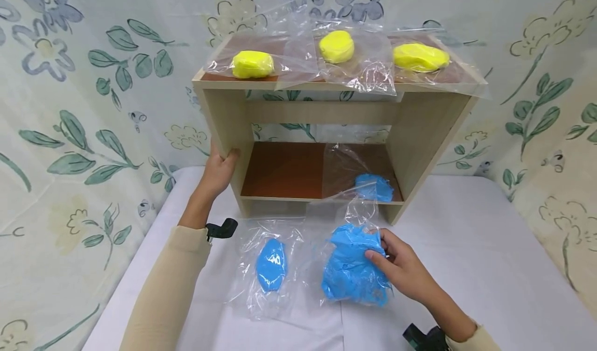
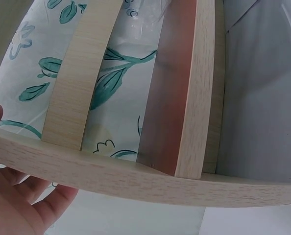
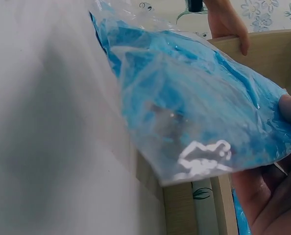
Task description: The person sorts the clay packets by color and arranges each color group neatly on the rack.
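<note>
My left hand (image 1: 218, 170) grips the left side panel of a small wooden shelf (image 1: 224, 112). In the left wrist view the thumb lies inside the panel edge (image 2: 121, 181) and the fingers outside it. My right hand (image 1: 404, 269) pinches the right side of a clear plastic bag (image 1: 354, 270) holding a crumpled blue, clay-like mass. That bag is raised in front of the shelf; its nearer corner shows large in the right wrist view. To its left, another clear bag with a smooth blue oval lump (image 1: 271, 265) lies on the white cloth.
On the shelf's top lie clear bags with three yellow lumps: left (image 1: 253, 64), middle (image 1: 337, 46) and right (image 1: 421, 57). A bagged blue lump (image 1: 374, 187) sits on the lower board's right side. Flowered cloth (image 1: 93, 107) hangs behind the white-covered table (image 1: 466, 268).
</note>
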`<state>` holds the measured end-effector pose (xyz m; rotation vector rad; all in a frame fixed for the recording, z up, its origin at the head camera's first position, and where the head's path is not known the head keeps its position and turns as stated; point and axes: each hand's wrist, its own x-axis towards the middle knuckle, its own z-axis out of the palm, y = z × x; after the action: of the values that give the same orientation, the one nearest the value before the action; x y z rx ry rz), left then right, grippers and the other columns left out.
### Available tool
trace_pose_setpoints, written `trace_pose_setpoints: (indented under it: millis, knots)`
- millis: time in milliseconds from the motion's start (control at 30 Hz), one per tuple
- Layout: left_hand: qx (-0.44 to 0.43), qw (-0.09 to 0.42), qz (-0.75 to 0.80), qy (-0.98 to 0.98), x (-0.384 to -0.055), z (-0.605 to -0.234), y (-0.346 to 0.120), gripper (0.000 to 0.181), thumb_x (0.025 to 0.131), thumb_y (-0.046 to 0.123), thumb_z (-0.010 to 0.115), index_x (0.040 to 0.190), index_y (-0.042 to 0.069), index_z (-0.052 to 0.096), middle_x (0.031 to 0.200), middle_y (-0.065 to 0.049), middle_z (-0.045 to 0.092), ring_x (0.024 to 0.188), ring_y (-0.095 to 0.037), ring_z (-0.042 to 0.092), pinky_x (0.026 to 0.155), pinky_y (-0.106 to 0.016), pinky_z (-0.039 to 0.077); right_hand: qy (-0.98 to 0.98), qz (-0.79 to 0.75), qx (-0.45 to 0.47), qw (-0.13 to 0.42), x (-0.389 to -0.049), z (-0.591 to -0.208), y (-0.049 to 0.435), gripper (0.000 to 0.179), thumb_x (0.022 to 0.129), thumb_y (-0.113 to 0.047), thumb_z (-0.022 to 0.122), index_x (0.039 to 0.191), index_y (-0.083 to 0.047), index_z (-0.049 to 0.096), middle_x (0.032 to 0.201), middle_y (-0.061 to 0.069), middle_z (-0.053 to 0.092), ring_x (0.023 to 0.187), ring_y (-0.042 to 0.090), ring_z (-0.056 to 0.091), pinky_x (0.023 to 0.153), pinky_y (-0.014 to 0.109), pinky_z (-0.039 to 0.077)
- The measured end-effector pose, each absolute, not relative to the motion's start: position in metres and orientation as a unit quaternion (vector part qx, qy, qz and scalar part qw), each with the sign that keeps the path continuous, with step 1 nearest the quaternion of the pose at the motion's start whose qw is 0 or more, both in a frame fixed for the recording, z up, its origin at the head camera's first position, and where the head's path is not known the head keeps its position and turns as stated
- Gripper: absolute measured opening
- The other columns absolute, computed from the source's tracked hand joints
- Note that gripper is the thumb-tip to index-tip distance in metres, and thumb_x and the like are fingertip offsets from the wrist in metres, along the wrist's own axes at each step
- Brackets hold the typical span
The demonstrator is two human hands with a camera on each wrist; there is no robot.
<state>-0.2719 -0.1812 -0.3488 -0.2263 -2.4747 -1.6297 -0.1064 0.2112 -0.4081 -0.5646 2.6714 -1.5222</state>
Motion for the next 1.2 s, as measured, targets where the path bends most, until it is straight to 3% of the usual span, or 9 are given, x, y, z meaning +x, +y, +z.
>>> trace_pose_setpoints:
  millis: [400,567,867,1000,1200]
  knots:
    - [-0.074,0.082,-0.551,-0.827,-0.274,-0.349,-0.18,0.067,0.102,0.026,0.043,0.155,0.016,0.003,0.155,-0.021,0.029,0.146,-0.038,0.03,0.117,-0.063,0.027,0.856,-0.477,-0.201,-0.003,-0.112,-0.399,0.208,0.029,0.094,-0.007,0.064,0.119,0.001,0.051,0.089,0.005,0.059,0.077,0.005,0.061,0.068,0.027,0.061]
    - [-0.065,0.077,-0.547,-0.831,-0.274,-0.35,-0.181,0.067,0.102,0.027,0.042,0.156,0.017,0.003,0.156,-0.021,0.028,0.145,-0.038,0.031,0.117,-0.063,0.027,0.849,-0.473,-0.236,-0.017,-0.117,-0.393,0.205,0.026,0.093,-0.003,0.064,0.116,0.001,0.052,0.083,0.002,0.053,0.073,0.003,0.059,0.064,0.021,0.058]
    - [-0.067,0.075,-0.551,-0.829,-0.272,-0.348,-0.179,0.068,0.102,0.027,0.042,0.156,0.019,0.001,0.157,-0.019,0.027,0.147,-0.038,0.028,0.118,-0.063,0.025,0.848,-0.457,-0.27,-0.014,-0.123,-0.37,0.198,0.034,0.093,-0.004,0.065,0.124,0.001,0.052,0.094,0.009,0.069,0.077,0.002,0.065,0.065,0.021,0.059]
    - [-0.069,0.079,-0.553,-0.827,-0.273,-0.348,-0.181,0.068,0.101,0.025,0.043,0.156,0.018,0.002,0.157,-0.02,0.027,0.146,-0.038,0.029,0.118,-0.063,0.026,0.847,-0.439,-0.299,-0.015,-0.136,-0.353,0.186,0.041,0.093,-0.005,0.065,0.131,0.0,0.051,0.105,0.013,0.069,0.082,0.009,0.067,0.067,0.026,0.06]
    - [-0.067,0.074,-0.559,-0.823,-0.273,-0.347,-0.183,0.068,0.101,0.02,0.041,0.156,0.015,0.001,0.156,-0.022,0.027,0.146,-0.038,0.029,0.12,-0.059,0.024,0.866,-0.403,-0.297,0.018,-0.172,-0.332,0.161,0.041,0.097,-0.012,0.062,0.135,-0.005,0.049,0.098,0.011,0.063,0.077,0.013,0.057,0.064,0.021,0.053]
